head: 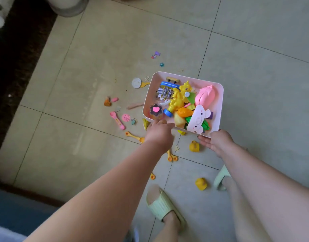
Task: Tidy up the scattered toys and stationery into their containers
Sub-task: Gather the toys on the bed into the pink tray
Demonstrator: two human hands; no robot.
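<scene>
The bin is pale pink; in it lie a yellow dinosaur, a pink peach and a black-and-white striped piece. The floor is beige tile. Both slippers are pale green.

Floor: large pale beige tiles, thin dark grout lines running diagonally across view. Dark brown rug along left edge. Blue surface at lower left corner, dark strip bordering it. Round grey-white base standing at top left. Light: soft, even daylight, faint sheen on tiles.
</scene>
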